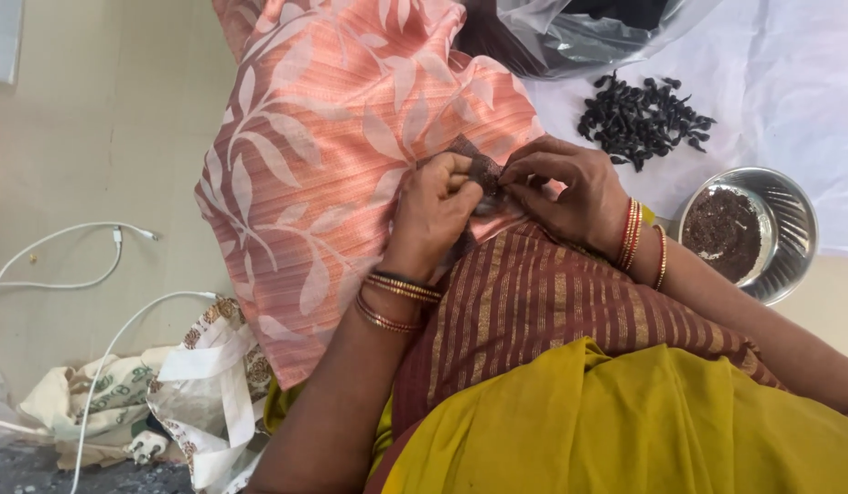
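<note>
Peach leaf-patterned cloth lies over the lap; left hand and right hand have fingers pinched on a small dark scrap at its middle. A slip could drop it into the folds.

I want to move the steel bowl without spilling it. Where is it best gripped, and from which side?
Grip the steel bowl by its bare rim on the right side, coming from above. It sits upright and open, the dark filling lies toward its left half, and the right hand and forearm crowd that left side, so the right rim is freer.
</note>
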